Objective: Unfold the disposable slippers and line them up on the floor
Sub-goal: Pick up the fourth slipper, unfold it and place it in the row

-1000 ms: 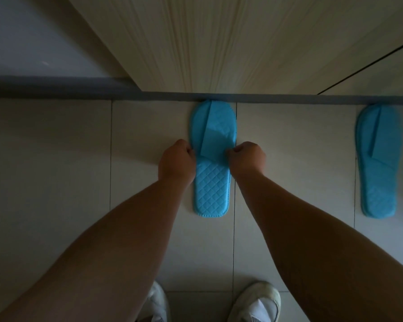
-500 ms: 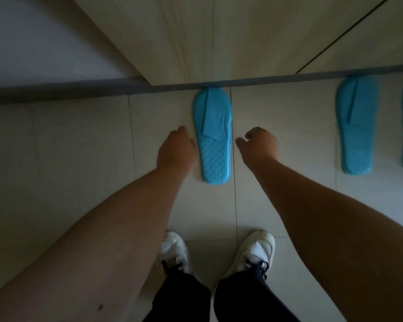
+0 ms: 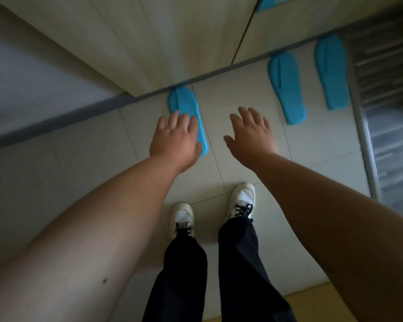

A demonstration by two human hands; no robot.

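Three flat blue disposable slippers lie on the tiled floor with their toes against the baseboard. The nearest slipper [image 3: 184, 103] is partly hidden behind my left hand [image 3: 176, 141], which hovers above it with spread fingers and holds nothing. My right hand [image 3: 251, 133] is open too, raised over bare tile to the right of that slipper. A second slipper [image 3: 286, 88] and a third slipper [image 3: 332, 70] lie side by side further right, their straps folded flat.
A pale wooden cabinet front [image 3: 172, 38] rises behind the grey baseboard [image 3: 56, 122]. A metal-framed rack or door [image 3: 386, 112] stands at the right edge. My white shoes [image 3: 241, 201] and dark trousers are below the hands. More blue shows at the top edge [image 3: 265, 3].
Both hands let go of the nearest slipper, opened and rose away from it. The view pulled back and tilted, bringing my legs and the third slipper into view.
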